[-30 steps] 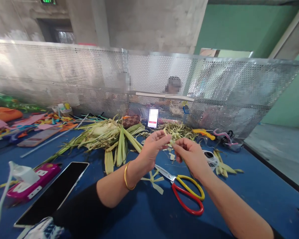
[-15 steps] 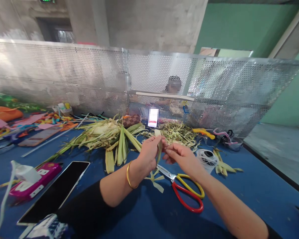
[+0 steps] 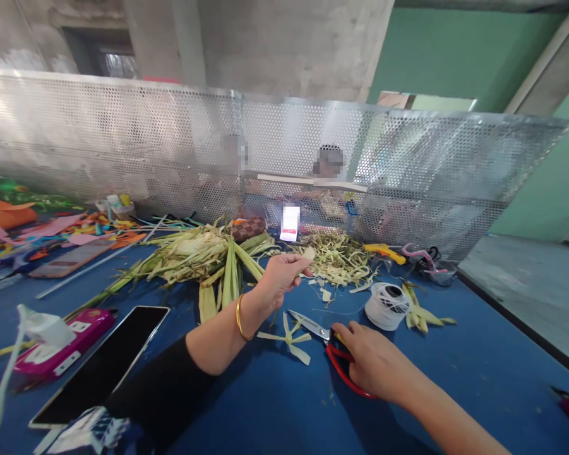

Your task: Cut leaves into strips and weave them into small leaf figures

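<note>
My left hand (image 3: 280, 277) is raised over the blue table (image 3: 478, 354) with its fingers pinched on a pale leaf strip (image 3: 307, 255). My right hand (image 3: 369, 363) has come down onto the red-and-yellow scissors (image 3: 329, 344), its fingers curling over the handles. The scissors' blades point left towards a small star-shaped leaf piece (image 3: 288, 335). A heap of green and yellow palm leaves (image 3: 203, 259) lies behind my left hand.
A spool of white thread (image 3: 387, 306) stands right of the scissors, with leaf shavings (image 3: 338, 259) behind. Two phones (image 3: 99, 363) (image 3: 54, 351) lie at the left. A perforated metal screen (image 3: 407, 170) closes the table's back; people sit beyond it.
My right hand let go of the leaf strip and dropped down to the scissors. My left hand kept the strip and stayed raised.
</note>
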Available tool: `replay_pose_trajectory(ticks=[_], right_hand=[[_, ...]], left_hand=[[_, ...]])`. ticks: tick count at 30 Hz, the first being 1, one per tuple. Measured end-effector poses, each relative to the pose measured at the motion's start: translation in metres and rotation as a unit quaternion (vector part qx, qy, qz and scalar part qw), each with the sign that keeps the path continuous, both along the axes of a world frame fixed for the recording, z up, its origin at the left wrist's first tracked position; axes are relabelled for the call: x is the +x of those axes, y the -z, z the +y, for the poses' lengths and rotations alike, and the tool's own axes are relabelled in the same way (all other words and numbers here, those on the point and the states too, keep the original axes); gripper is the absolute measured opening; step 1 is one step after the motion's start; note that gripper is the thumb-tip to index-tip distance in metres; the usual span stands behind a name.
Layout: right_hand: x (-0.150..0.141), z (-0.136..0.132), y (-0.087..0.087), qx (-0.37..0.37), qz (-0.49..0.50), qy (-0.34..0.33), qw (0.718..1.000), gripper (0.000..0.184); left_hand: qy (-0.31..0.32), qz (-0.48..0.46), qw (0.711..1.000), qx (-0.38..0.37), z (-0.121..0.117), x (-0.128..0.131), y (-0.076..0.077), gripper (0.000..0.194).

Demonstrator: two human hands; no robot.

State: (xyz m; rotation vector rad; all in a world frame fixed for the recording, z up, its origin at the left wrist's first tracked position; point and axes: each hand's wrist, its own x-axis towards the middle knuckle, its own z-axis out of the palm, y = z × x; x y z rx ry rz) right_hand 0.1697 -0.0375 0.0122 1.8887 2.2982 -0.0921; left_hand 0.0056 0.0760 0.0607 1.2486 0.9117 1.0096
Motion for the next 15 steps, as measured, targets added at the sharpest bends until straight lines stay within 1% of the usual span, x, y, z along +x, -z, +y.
replay_pose_trajectory(ticks=[2,4,6,7,8,9,11,13,14,15], right_hand=[[0.006,0.003,-0.001,0.012,0.018,0.005,1.000,0.066],[0.016,0.007,-0.002,0.026,0.064,0.023,0.997,0.070],[0.029,0.012,-0.002,0.046,0.150,0.042,0.987,0.069],[0.035,0.014,-0.001,0.060,0.209,0.048,0.975,0.067],[0.040,0.017,0.000,0.077,0.276,0.053,0.957,0.064],[0.044,0.019,0.001,0.092,0.346,0.056,0.932,0.060],[0.047,0.021,0.003,0.105,0.470,0.071,0.874,0.052],[0.046,0.022,0.005,0.091,0.551,0.090,0.825,0.052],[0.044,0.022,0.006,0.084,0.574,0.097,0.809,0.054],[0.043,0.021,0.006,0.080,0.585,0.100,0.801,0.056]], left_hand=[[0.009,0.012,1.000,0.009,0.002,-0.001,0.001,0.018],[0.008,0.021,1.000,0.019,0.004,-0.003,0.002,0.022],[0.002,0.023,0.999,0.021,0.006,-0.003,0.003,0.025],[0.001,0.021,1.000,0.021,0.006,-0.003,0.004,0.025],[0.000,0.017,1.000,0.020,0.007,-0.002,0.005,0.024],[0.000,0.013,1.000,0.018,0.008,-0.002,0.006,0.023],[0.002,0.006,1.000,0.016,0.009,-0.001,0.009,0.019],[0.009,0.006,1.000,0.009,0.010,0.001,0.012,0.018],[0.014,0.009,1.000,0.003,0.010,0.001,0.012,0.017],[0.019,0.013,1.000,-0.003,0.010,0.001,0.013,0.018]])
